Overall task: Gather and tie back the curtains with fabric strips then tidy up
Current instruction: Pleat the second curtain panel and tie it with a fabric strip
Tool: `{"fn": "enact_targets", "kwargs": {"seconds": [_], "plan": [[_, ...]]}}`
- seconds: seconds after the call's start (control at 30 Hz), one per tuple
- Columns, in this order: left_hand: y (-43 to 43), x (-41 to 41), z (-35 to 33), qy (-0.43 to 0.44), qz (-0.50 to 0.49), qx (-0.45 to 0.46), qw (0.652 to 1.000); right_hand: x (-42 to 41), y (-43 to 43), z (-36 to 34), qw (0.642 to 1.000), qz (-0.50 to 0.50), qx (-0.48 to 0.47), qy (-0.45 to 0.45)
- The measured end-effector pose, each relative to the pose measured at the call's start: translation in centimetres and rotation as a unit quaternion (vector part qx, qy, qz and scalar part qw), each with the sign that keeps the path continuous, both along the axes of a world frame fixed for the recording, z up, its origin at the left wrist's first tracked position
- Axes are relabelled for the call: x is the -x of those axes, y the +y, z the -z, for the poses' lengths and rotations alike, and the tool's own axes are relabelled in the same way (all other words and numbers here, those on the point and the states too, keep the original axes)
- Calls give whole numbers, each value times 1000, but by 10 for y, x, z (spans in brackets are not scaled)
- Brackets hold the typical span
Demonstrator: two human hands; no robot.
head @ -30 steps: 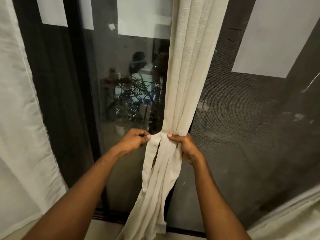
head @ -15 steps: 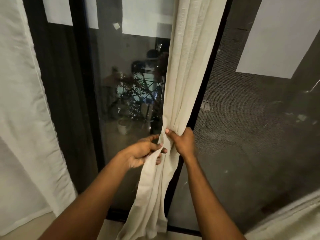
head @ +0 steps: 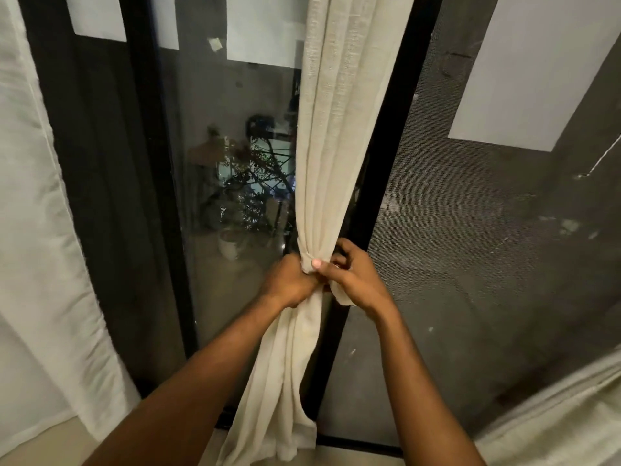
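A cream curtain (head: 331, 136) hangs gathered into a narrow bundle in front of a dark glass door. A fabric strip (head: 307, 262) of the same cream cloth is wrapped round the bundle at its waist. My left hand (head: 290, 280) grips the strip on the bundle's left side. My right hand (head: 353, 275) pinches the strip with thumb and fingers on the right side, and a short end of cloth pokes out below it. Both hands touch each other at the wrap. Below them the curtain falls loose to the floor.
A white curtain (head: 43, 230) hangs along the left edge, and more pale cloth (head: 564, 422) lies at the bottom right. A black door frame (head: 373, 183) runs behind the bundle, with a mesh screen (head: 487, 247) to its right. Potted plants show through the glass.
My hands have closed together on the bundle. The strip that hung loose on the left is now wrapped tight round the curtain's waist. The view has shifted a little closer.
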State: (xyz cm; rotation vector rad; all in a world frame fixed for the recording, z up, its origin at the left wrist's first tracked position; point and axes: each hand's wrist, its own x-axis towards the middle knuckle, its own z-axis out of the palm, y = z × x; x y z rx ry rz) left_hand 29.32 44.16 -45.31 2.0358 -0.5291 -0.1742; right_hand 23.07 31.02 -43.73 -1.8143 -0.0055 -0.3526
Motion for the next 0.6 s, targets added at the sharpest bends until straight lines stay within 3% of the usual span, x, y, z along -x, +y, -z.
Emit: {"fn": "enact_targets", "kwargs": {"seconds": [0.2,0.37,0.5,0.6], "plan": [[1,-10,10,-92,-53,-106,989,4,-20,3,995,-64,62,36],[-3,-15,14,-123,1,-163,979,4,-22,0,990,-76,110,49],[-1,-12,17,-95,126,-62,986,2,-25,-8,983,-76,155,53],[-2,-1,29,-68,97,10,993,1,-25,-12,979,-77,178,60]]}}
